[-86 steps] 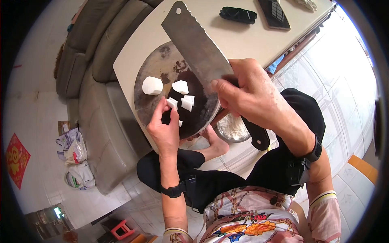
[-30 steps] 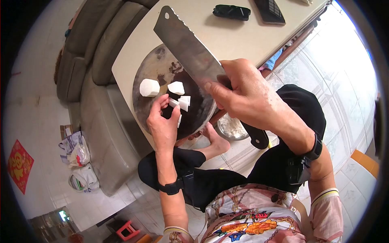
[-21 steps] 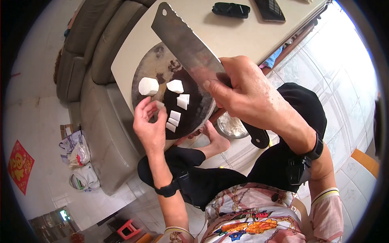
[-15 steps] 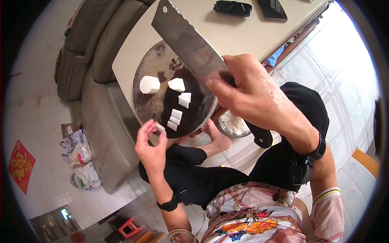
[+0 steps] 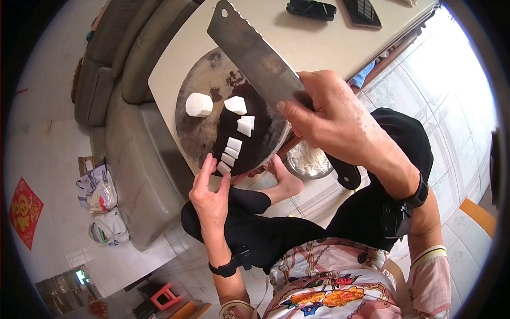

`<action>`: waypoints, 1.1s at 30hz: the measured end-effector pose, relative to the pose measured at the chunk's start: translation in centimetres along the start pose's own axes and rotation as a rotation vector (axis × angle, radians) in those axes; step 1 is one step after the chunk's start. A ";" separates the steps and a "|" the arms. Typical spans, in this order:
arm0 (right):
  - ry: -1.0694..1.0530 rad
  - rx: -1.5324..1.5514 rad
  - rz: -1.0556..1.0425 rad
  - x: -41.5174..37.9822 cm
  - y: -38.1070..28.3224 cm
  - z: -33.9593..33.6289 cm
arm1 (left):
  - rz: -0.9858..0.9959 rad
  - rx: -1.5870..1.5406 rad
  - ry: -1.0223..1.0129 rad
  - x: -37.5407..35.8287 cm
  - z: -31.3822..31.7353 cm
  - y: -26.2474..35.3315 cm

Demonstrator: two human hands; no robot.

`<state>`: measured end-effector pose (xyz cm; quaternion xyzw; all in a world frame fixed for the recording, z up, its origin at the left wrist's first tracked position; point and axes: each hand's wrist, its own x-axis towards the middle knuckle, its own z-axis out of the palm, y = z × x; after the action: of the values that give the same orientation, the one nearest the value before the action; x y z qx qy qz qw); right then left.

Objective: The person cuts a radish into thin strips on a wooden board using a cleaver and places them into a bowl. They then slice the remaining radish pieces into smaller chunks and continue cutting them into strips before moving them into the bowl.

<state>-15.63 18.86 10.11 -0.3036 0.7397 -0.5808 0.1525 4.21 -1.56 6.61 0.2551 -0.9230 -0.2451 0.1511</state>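
Note:
My right hand [image 5: 334, 111] grips a cleaver [image 5: 260, 61], its broad blade raised over the round, dark-stained chopping board [image 5: 196, 141]. The cleaver's dark handle [image 5: 345, 173] shows below the hand. At the board's near edge, the thumb and finger of my left hand [image 5: 211, 204] pinch a white vegetable slice [image 5: 223, 168], possibly radish, at the end of a short row. Other slices [image 5: 232, 145] lie just beyond it in that row. Farther up are a small stack of slices [image 5: 245, 126], a cut chunk [image 5: 235, 105] and a thick round piece [image 5: 198, 105].
The board rests on a cream table [image 5: 249, 26] bearing a dark case [image 5: 311, 9] and a phone [image 5: 362, 13]. A metal bowl of white strips [image 5: 309, 159] stands below, right of the board. A grey sofa [image 5: 141, 175] is at the left, with bags [image 5: 103, 204] beside it.
My left hand has moved right with the slice and brought it to the near end of the row on the board. My right hand still holds the cleaver up, almost unmoved.

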 end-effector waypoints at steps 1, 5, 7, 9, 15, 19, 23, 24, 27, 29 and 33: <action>0.000 0.000 0.001 0.0 0.0 0.0 | -0.025 -0.031 0.013 -0.1 0.0 0.0; -0.012 -0.044 0.005 -0.2 -0.3 -0.3 | -0.063 -0.067 0.018 0.0 0.1 0.0; 0.001 -0.046 0.029 -0.1 -0.7 -0.5 | -0.071 -0.116 0.035 0.1 0.4 -0.6; -0.045 0.007 0.117 0.1 -1.1 -0.8 | -0.079 -0.164 0.052 0.1 0.4 -0.8; -0.004 0.006 0.065 0.0 -0.6 -0.5 | -0.071 -0.139 0.021 0.0 0.4 -1.0; 0.026 0.015 0.036 -0.1 -0.2 -0.2 | -0.054 -0.112 0.051 0.0 0.6 -0.9; -0.014 -0.001 0.060 0.0 -0.4 -0.5 | -0.023 -0.091 0.037 0.2 0.3 -1.1; -0.026 -0.005 0.078 0.0 -0.5 -0.5 | -0.023 -0.090 0.037 0.2 0.4 -1.0; -0.011 0.019 0.031 0.0 0.2 -0.2 | -0.055 -0.157 0.072 0.4 0.5 -0.7; -0.012 0.013 0.033 -0.1 0.1 -0.2 | -0.057 -0.149 0.024 0.4 0.4 -0.8; -0.009 -0.008 0.030 -0.2 -0.1 -0.3 | -0.032 -0.144 0.031 0.4 0.4 -1.1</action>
<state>-15.64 19.18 10.32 -0.2959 0.7459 -0.5740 0.1632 4.14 -2.47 5.71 0.2623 -0.8962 -0.3096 0.1794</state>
